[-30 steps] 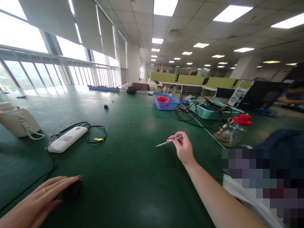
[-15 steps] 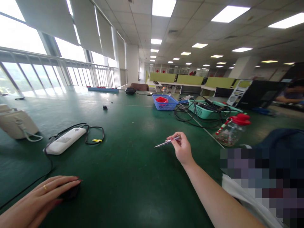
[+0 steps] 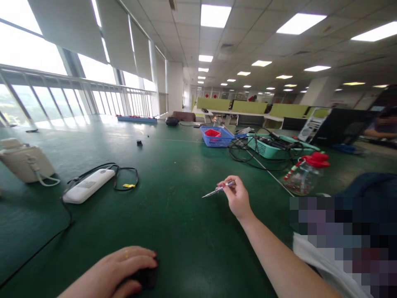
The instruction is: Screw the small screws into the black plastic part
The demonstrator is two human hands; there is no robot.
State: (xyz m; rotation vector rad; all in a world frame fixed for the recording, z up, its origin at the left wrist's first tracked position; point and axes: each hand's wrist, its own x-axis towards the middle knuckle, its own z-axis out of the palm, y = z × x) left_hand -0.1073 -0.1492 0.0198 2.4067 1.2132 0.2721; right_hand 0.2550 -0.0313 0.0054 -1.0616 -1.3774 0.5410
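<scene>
Screwdriver in the right hand, left hand over a black box

The screwdriver is near the middle of the desk, its thin tip pointing to eight o'clock; whether the tip touches the surface is unclear. The right hand has it by the handle, the grip closed in a pinch between thumb and fingers. Clock directions from here on are taken from the screwdriver, with twelve straight away from the wearer.

At seven o'clock the left hand arches over the black box, fingers across its top and thumb at the near side. That grip is partly curled around the box; how firmly is hidden.

At nine o'clock lies a white block, with a black cable beside it; a loop of the cable carries a yellow tag. Past the block, also at nine, is a beige bottle with a pale strap. A small black piece sits at ten o'clock.

At twelve stands a blue basket with a red tray inside. At two, a green basket is heaped with dark cords. Towards three is a clear jar with a red lid.
</scene>
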